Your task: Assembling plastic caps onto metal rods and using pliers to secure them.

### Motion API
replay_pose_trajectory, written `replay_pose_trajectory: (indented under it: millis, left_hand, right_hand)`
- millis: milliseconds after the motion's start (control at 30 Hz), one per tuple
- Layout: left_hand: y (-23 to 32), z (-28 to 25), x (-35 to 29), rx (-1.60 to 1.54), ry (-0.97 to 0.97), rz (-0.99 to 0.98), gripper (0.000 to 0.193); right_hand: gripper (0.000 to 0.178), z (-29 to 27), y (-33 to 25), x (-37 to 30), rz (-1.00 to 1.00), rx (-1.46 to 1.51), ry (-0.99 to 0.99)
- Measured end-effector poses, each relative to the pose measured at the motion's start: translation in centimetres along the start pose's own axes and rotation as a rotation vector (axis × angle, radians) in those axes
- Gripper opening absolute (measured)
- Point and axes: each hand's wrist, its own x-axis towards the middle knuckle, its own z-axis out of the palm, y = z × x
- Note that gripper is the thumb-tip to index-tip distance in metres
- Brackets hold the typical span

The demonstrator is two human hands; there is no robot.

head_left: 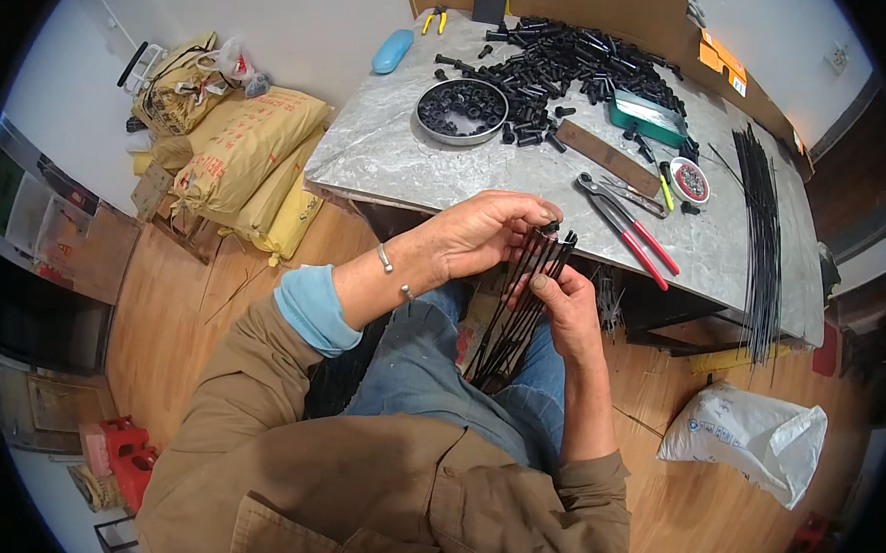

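Note:
My right hand (570,308) is closed round a bundle of thin black rods (513,330), which hangs down between my knees. Several of the rods have thicker black ends at the top. My left hand (480,233) pinches a small black end piece (551,226) between thumb and fingertips, at the top of the bundle. Whether this piece is fixed to a rod is hidden by the fingers. Both hands are just in front of the table edge. Nearest to them on the table lie red-handled pliers (631,231), jaws pointing away from me.
The grey table (369,153) bears a heap of black bolts (575,58), a round bowl (418,125) of small black parts, a green tin (644,117), a flat brown bar (610,157) and long black rods (760,243). Full sacks (239,156) lie left, a white bag (745,438) right.

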Motion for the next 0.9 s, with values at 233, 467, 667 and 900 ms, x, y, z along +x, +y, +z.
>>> replay_pose_trajectory:
  millis: [233,467,667,900]
  left_hand:
    - [-0.1,-0.2,0.0,-0.003,0.006,0.014,0.019]
    - [-0.4,0.3,0.1,-0.024,0.076,0.032,0.019]
    - [-0.6,0.7,0.0,-0.015,0.103,0.056,0.02]
    - [-0.4,0.9,-0.2,0.002,0.1,0.044,0.021]
  right_hand:
    - [0.02,-0.1,0.1,0.0,-0.003,-0.008,0.013]
    - [0.028,0.0,0.1,-0.1,-0.041,-0.025,0.023]
    - [0.018,-0.1,0.1,-0.1,-0.003,0.018,0.021]
    - [0.017,0.0,0.0,-0.2,-0.007,0.007,0.023]
